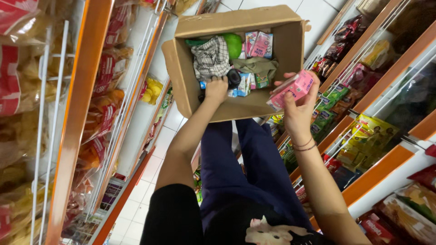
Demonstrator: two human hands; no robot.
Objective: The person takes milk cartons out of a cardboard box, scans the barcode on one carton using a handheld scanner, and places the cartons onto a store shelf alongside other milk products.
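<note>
Hands: right [297, 106] grips a pink carton [293, 89]; left [216, 89] reaches into the box [240, 109], grasp unclear.

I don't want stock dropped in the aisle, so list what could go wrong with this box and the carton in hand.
1. The open brown cardboard box seems propped on the knees with only the left hand inside it; it may tip.
2. The right hand pinches the small pink carton beyond the box wall; it could slip to the white tiled floor.
</note>
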